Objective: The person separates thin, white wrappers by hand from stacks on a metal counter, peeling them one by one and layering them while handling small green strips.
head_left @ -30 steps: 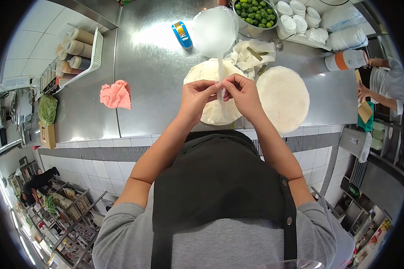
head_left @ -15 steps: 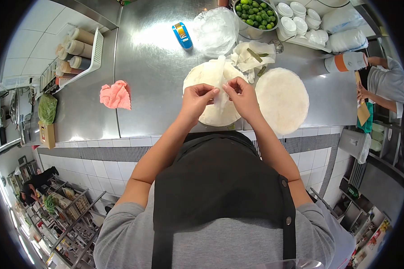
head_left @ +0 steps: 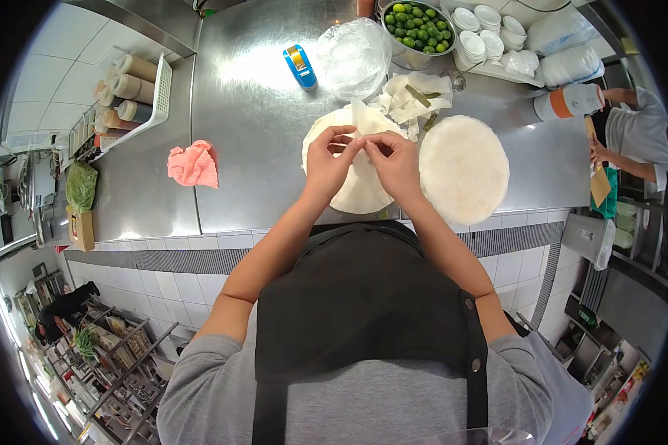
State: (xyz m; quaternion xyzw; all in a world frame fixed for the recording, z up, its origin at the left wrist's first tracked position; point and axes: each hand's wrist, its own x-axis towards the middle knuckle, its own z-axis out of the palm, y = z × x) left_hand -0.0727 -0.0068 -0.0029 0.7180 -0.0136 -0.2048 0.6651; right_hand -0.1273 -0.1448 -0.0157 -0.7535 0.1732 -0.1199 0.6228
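Right in front of me lies a stack of round, pale, thin wrapper sheets [head_left: 358, 194]. Over it, my left hand [head_left: 330, 157] and my right hand [head_left: 395, 162] meet with fingertips almost touching. Both hands pinch the edge of a thin wrapper sheet [head_left: 371, 117], part of which stands up beyond the fingers. The exact spot between the fingertips is hidden. Beside my right hand rests a second stack of round wrapper sheets [head_left: 464, 169]. Crumpled wrapper pieces with green-brown strips [head_left: 404, 100] lie just behind the stacks.
A blue tape dispenser [head_left: 300, 68], a clear plastic bag [head_left: 355, 55] and a bowl of limes [head_left: 419, 30] stand farther back. A pink cloth [head_left: 193, 164] lies left, near a basket of bottles [head_left: 156, 100]. At right, another person's arms [head_left: 620, 152] show beside a white-and-orange container [head_left: 569, 102].
My hands have drawn together until the fingertips nearly meet. The raised part of the sheet has shifted and now stands behind the fingers. My view has tilted slightly.
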